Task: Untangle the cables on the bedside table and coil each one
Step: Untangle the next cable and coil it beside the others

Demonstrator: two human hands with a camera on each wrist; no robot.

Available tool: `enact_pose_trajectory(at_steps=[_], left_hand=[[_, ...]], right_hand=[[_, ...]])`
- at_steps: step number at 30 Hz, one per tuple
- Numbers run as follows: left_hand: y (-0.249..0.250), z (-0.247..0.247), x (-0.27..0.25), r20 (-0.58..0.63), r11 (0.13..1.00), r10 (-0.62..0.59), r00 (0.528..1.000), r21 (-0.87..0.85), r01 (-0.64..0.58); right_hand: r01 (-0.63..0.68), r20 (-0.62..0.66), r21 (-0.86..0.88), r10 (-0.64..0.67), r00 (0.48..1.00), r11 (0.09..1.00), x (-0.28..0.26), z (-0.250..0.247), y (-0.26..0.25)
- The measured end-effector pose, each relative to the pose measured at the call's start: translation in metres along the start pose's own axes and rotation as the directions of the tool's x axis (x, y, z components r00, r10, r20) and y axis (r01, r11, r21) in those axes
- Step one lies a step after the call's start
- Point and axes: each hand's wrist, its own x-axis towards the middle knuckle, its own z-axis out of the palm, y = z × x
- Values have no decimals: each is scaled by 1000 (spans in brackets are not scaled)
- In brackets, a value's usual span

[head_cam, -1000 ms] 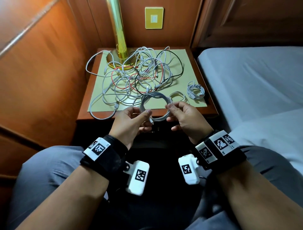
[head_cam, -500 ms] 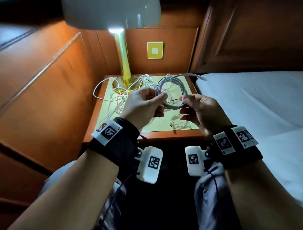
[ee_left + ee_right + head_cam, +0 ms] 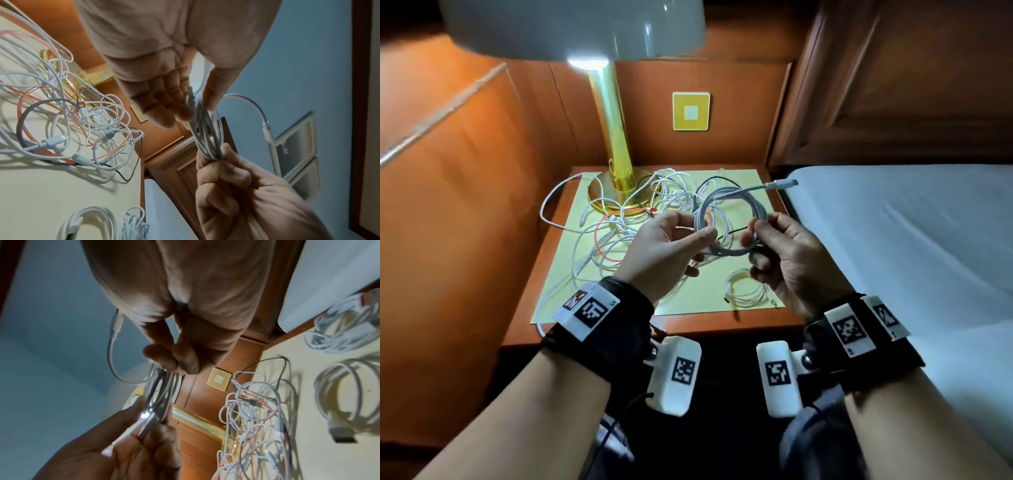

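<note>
Pinching opposite sides of the white cable coil (image 3: 729,219) above the table (image 3: 743,325), left hand (image 3: 667,250) and right hand (image 3: 784,253) are steadying it; its free plug end (image 3: 780,185) is sticking out toward the bed, nearer the right hand.

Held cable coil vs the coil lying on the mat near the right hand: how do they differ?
The held cable coil is up in the air, pinched on one side by the left hand and on the other by the right hand; the coil on the mat lies flat, untouched. The held coil's plug end sticks out loose; the mat coil looks smaller. Both are white, wound in rounds.
</note>
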Motion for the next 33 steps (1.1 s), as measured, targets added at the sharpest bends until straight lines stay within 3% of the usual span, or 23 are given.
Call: enact_pose_trajectory(at_steps=[2, 4, 9, 11, 14, 17, 20, 23, 28, 33], left_hand=[[-3, 4, 6, -54, 997, 38, 998, 63, -35], [-4, 7, 8, -92, 982, 149, 985, 126, -137], [-4, 2, 10, -100, 842, 420, 902, 413, -347], [-4, -3, 9, -129, 840, 460, 878, 383, -384], [-1, -12, 5, -176, 925, 379, 908, 96, -367], [-1, -22, 1, -240, 946, 262, 935, -129, -298], [-7, -36, 0, -379, 959, 214, 901, -92, -266], [-14, -45, 3, -426, 966, 236, 874, 7, -258], [-17, -43, 3, -374, 950, 307, 875, 166, -263], [-12, -36, -3, -232, 960, 276, 933, 110, -257]], right_hand=[[24, -20, -16, -25, 1000, 1000, 9, -2, 3], [49, -34, -44, -50, 998, 998, 17, -2, 4], [126, 27, -171, -123, 992, 977, 29, 6, 11], [159, 53, -229, -151, 987, 960, 28, 9, 14], [190, 70, -260, -178, 982, 947, 26, 11, 14], [187, 84, -264, -170, 982, 946, 24, 11, 14], [178, 107, -260, -155, 982, 949, 21, 12, 15], [166, 148, -227, -135, 980, 960, 20, 18, 16], [137, 160, -150, -112, 981, 979, 20, 26, 17], [136, 95, -105, -126, 987, 985, 22, 30, 17]])
